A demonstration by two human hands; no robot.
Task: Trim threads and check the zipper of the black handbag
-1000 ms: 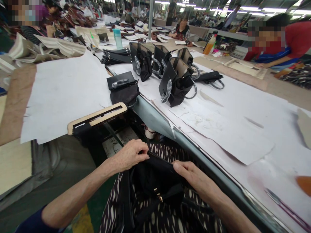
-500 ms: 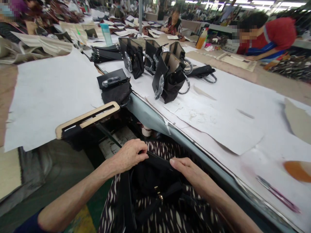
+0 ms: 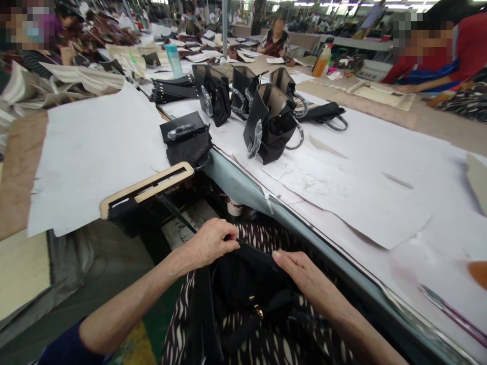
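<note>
A black bag (image 3: pixel 247 289) with a small gold clasp (image 3: pixel 258 307) lies in my lap on a patterned skirt (image 3: pixel 266 339), below the table edge. My left hand (image 3: pixel 211 243) is closed on the bag's top edge at its left end. My right hand (image 3: pixel 300 274) pinches the same edge further right, fingers pressed together. The bag's mouth is stretched between the two hands.
Several finished black bags (image 3: pixel 270 124) stand on the white paper-covered table (image 3: pixel 361 167), with flat black pieces (image 3: pixel 186 137) and a wooden slotted template (image 3: pixel 148 187) at its corner. Pink-handled scissors (image 3: pixel 452 314) lie at the right. Other people work at tables behind.
Both hands keep the same grip on the bag's edge. Only the view has shifted slightly; the hands sit a little lower and to the right in it.
</note>
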